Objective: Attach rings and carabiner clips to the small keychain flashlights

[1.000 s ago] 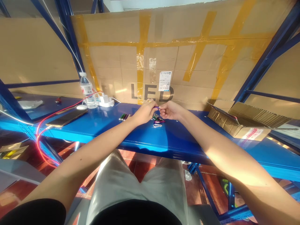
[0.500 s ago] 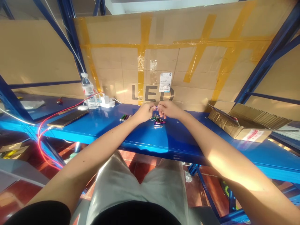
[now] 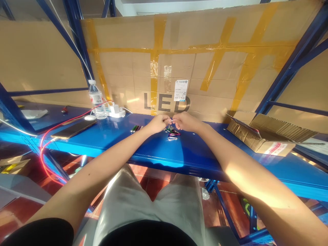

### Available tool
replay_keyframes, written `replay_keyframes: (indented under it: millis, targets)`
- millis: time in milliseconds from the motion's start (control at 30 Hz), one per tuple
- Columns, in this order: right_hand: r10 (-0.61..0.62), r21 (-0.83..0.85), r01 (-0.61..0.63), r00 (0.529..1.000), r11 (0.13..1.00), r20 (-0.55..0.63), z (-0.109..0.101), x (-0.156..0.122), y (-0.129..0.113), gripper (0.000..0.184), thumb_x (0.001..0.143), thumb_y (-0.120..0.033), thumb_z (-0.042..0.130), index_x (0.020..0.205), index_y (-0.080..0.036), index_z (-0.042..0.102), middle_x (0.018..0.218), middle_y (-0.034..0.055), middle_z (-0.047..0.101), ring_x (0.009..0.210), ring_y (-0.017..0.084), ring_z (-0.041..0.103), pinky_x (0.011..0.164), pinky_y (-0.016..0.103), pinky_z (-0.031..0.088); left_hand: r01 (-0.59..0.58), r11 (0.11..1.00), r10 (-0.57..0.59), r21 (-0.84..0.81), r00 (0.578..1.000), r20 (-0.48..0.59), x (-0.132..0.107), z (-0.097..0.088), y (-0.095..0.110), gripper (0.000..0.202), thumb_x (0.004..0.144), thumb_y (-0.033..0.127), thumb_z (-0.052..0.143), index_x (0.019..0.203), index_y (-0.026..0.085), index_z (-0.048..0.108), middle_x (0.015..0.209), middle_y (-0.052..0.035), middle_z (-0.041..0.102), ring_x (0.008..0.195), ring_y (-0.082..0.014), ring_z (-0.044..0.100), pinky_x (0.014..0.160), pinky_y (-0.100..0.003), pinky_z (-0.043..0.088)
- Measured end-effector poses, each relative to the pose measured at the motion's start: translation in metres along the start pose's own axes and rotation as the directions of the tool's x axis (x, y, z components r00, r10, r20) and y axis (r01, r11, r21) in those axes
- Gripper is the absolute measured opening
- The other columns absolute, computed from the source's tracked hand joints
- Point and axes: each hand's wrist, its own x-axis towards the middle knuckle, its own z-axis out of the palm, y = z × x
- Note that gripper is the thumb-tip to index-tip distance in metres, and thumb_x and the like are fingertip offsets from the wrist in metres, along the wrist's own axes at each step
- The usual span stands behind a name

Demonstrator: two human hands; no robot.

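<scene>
"What could go wrong from here?"

"Your left hand and right hand meet over one small piece. If either pinch loosens, or one side tugs harder, it could flick loose and drop among the clips just below (a poor place to hunt for anything tiny)."

"Anything else at risk?"

"The coloured tubes lie close beside your left forearm, so a sideways sweep might roll them along the blue shelf."

"And how are your hands posed?"

"Your forearms slant inward from both sides, backs of the hands mostly up, fingers curled, tips almost together. Whether any finger rests on the shelf, I can't tell."

"How firm is your grip?"

"Both pinches look narrow, thumb and fingers closing on that piece. It sits between your fingertips, just beyond the clips, but your fingers hide most of it, so its shape and your pressure don't show."
</scene>
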Motion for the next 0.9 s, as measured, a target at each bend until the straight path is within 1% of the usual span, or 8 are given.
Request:
replay_keyframes:
  millis: [133, 333, 433, 567, 667, 733, 800, 900]
  targets:
    - [0.020, 0.069, -0.020, 1.000, 0.997, -0.006, 0.002, 0.001, 0.006, 0.031, 0.092, -0.009, 0.051, 0.063, -0.021, 0.054, 0.054, -0.0009, 0.061, 0.057, 0.015, 0.055, 0.063, 0.027, 0.039, -0.041, 0.998, 0.042, 0.049, 0.999, -0.021, -0.001, 0.000, -0.001, 0.027, 0.094, 0.030, 0.050, 0.071, 0.018, 0.057, 0.063, 0.0011, 0.051, 0.062, -0.0148, 0.047, 0.061, -0.029, 0.036]
    - [0.078, 0.156, -0.077, 0.997, 0.985, 0.000, 0.007, 0.003, 0.008, 0.028, 0.089, -0.007, 0.052, 0.064, -0.021, 0.052, 0.049, -0.0022, 0.060, 0.044, 0.014, 0.054, 0.052, 0.027, 0.039, -0.118, 0.975, 0.128, 0.189, 0.991, -0.040, -0.005, -0.001, 0.005, 0.025, 0.095, 0.025, 0.048, 0.080, 0.017, 0.066, 0.070, -0.0016, 0.060, 0.070, -0.0177, 0.053, 0.067, -0.031, 0.039]
    - [0.125, 0.209, -0.124, 0.992, 0.970, 0.008, 0.009, 0.003, 0.005, 0.028, 0.089, -0.008, 0.051, 0.065, -0.021, 0.052, 0.047, -0.0016, 0.060, 0.041, 0.014, 0.054, 0.049, 0.027, 0.041, -0.124, 0.971, 0.136, 0.206, 0.990, -0.042, -0.005, -0.001, 0.006, 0.025, 0.096, 0.024, 0.048, 0.088, 0.016, 0.070, 0.076, -0.0032, 0.065, 0.071, -0.0184, 0.055, 0.070, -0.032, 0.041]
    - [0.167, 0.288, -0.167, 0.986, 0.943, 0.024, 0.007, 0.005, -0.001, 0.025, 0.093, -0.011, 0.052, 0.069, -0.020, 0.056, 0.051, 0.0000, 0.063, 0.043, 0.014, 0.057, 0.049, 0.027, 0.044, -0.086, 0.977, 0.103, 0.198, 0.992, -0.079, -0.003, -0.003, 0.005, 0.024, 0.096, 0.023, 0.049, 0.085, 0.017, 0.069, 0.075, -0.0032, 0.066, 0.072, -0.0191, 0.058, 0.071, -0.032, 0.043]
    - [0.202, 0.287, -0.191, 0.979, 0.939, -0.008, 0.005, 0.007, 0.000, 0.021, 0.092, -0.014, 0.056, 0.072, -0.020, 0.056, 0.058, 0.0013, 0.066, 0.046, 0.014, 0.058, 0.047, 0.026, 0.044, -0.068, 0.979, 0.092, 0.192, 0.988, -0.122, -0.001, -0.006, 0.004, 0.017, 0.095, 0.026, 0.053, 0.088, 0.018, 0.066, 0.079, -0.0032, 0.067, 0.073, -0.0196, 0.059, 0.070, -0.032, 0.044]
    - [0.242, 0.283, -0.225, 0.970, 0.932, -0.024, 0.004, 0.008, 0.004, 0.016, 0.089, -0.013, 0.061, 0.075, -0.020, 0.058, 0.061, 0.0017, 0.066, 0.049, 0.014, 0.058, 0.046, 0.026, 0.044, -0.062, 0.970, 0.099, 0.234, 0.984, -0.150, -0.001, -0.007, 0.004, 0.013, 0.095, 0.026, 0.055, 0.090, 0.018, 0.064, 0.084, -0.0046, 0.069, 0.076, -0.0210, 0.060, 0.070, -0.033, 0.044]
    - [0.281, 0.212, -0.282, 0.959, 0.936, 0.037, 0.005, 0.007, 0.007, 0.016, 0.085, -0.012, 0.065, 0.072, -0.020, 0.059, 0.060, 0.0026, 0.065, 0.049, 0.015, 0.058, 0.046, 0.026, 0.044, -0.060, 0.953, 0.108, 0.297, 0.983, -0.149, -0.001, -0.008, 0.004, 0.010, 0.095, 0.025, 0.055, 0.091, 0.019, 0.061, 0.087, -0.0060, 0.070, 0.079, -0.0227, 0.060, 0.072, -0.035, 0.044]
    - [0.316, -0.002, -0.322, 0.930, 0.947, 0.189, 0.007, 0.006, 0.008, 0.023, 0.082, -0.013, 0.065, 0.061, -0.018, 0.056, 0.059, 0.0037, 0.063, 0.047, 0.013, 0.055, 0.046, 0.026, 0.043, -0.038, 0.933, 0.089, 0.358, 0.988, -0.125, -0.002, -0.008, 0.003, 0.005, 0.094, 0.021, 0.055, 0.091, 0.020, 0.059, 0.090, -0.0071, 0.069, 0.081, -0.0238, 0.062, 0.073, -0.035, 0.044]
